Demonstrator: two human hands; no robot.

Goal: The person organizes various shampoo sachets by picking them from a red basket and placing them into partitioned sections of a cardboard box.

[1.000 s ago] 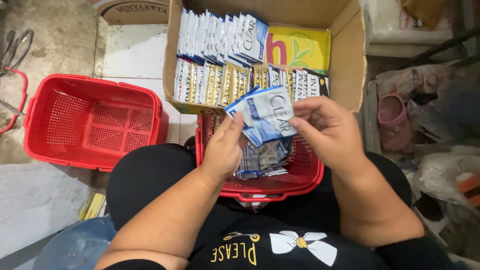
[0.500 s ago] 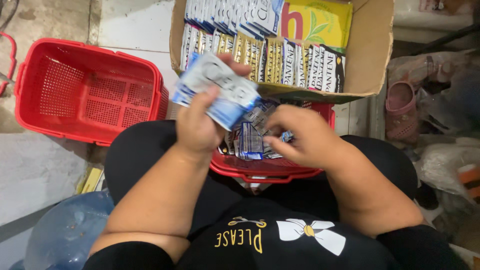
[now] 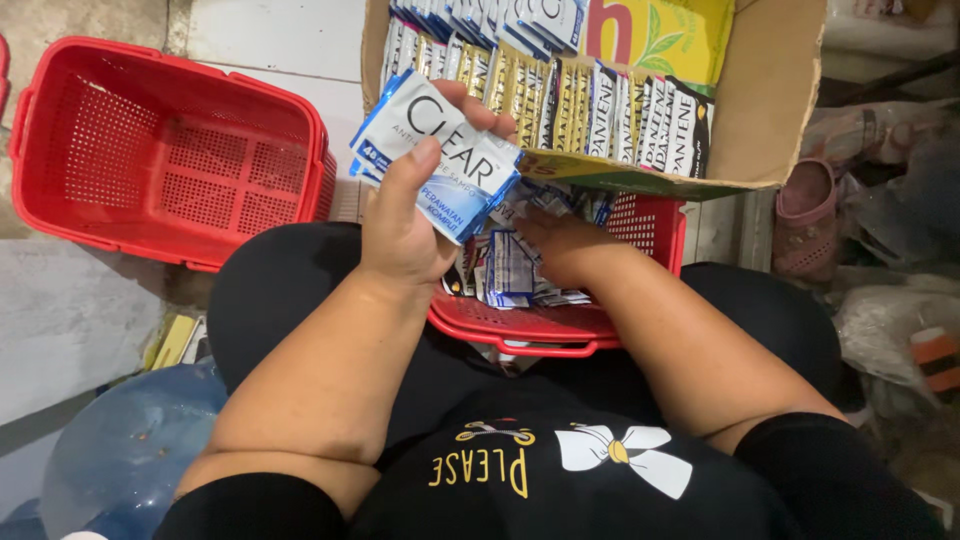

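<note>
A seated person's left hand point(image 3: 405, 225) pinches a small stack of blue-and-white sachets point(image 3: 440, 160), thumb pressed across the front and fingers curled behind, holding it up just in front of an open cardboard box point(image 3: 770, 100). The right hand point(image 3: 565, 250) reaches down into a red plastic basket point(image 3: 560, 325) resting on the person's lap, its fingers buried among loose sachets point(image 3: 510, 270) of the same kind; whether they are closed on one cannot be told. The box holds upright rows of blue-and-white sachets at the back and gold-and-white sachets point(image 3: 560, 95) nearer the front, beside a yellow packet point(image 3: 670, 30). A second red basket point(image 3: 170, 150) sits on the floor to the left, and a translucent blue water jug point(image 3: 120, 450) stands at the lower left
</note>
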